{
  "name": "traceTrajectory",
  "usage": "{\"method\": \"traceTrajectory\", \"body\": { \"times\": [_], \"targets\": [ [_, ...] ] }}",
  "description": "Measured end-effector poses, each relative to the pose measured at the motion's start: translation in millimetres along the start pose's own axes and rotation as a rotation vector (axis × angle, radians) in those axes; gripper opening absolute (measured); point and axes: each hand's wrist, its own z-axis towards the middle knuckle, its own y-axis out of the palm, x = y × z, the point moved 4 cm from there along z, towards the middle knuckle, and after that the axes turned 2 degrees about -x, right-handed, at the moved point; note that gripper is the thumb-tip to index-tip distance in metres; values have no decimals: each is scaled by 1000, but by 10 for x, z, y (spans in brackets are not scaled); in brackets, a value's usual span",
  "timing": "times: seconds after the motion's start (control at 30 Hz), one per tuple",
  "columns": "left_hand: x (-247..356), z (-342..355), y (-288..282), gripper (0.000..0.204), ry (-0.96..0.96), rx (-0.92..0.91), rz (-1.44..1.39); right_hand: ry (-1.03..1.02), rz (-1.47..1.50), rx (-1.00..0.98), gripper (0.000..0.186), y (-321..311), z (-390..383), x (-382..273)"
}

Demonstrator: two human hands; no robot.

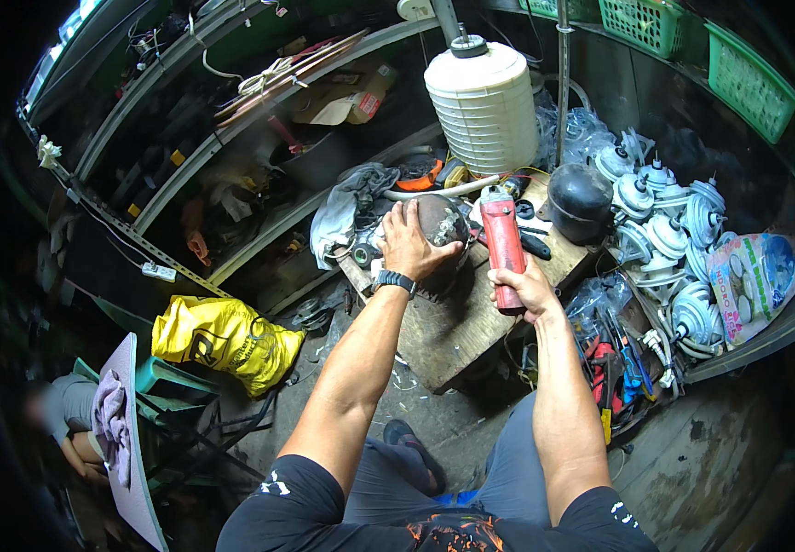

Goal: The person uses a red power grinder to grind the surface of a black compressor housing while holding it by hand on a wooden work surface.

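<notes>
My left hand [413,241] lies on a dark, rounded metal housing [442,219] with a rough, whitish patch on its side. Its thumb stretches across the top and its fingers are extended, not wrapped round. In my right hand [528,287] is a long red tool [501,241] with a grey end, gripped round its near part. The tool stands just right of the housing, grey end away from me. Under both is a worn wooden block table [443,340]. A black rounded canister [581,203] sits to the tool's right, and dark hand tools [534,241] lie between them.
A ribbed white tank [482,106] stands behind the table. Several grey-white motor parts [669,230] are heaped at right, above pliers and red-handled tools [604,368]. At left are a yellow bag [227,342], shelves [204,129] and a seated person [74,419].
</notes>
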Motion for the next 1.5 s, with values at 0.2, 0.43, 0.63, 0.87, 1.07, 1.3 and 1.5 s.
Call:
{"method": "traceTrajectory", "body": {
  "times": [0.2,0.43,0.63,0.87,1.07,1.3,1.5],
  "targets": [
    [83,-10,2,127,-86,-5,23,16,11,-31,59,-103,50,108],
    [-17,-10,49,130,-52,2,-3,84,-11,-3,68,-42,25,154],
    [-35,15,51,127,-40,-17,-12,89,-8,-10,69,-41,65,178],
    [-13,13,64,127,-24,4,-28,79,-18,-15,70,-50,103,231],
    [-46,7,78,127,-22,14,-16,88,-38,-19,68,-43,103,239],
    [-44,22,77,128,-36,-1,-5,85,-41,-50,68,-57,98,245],
    [-49,7,68,127,-41,4,-12,134,-33,-17,70,-7,110,214]
  ]
}}
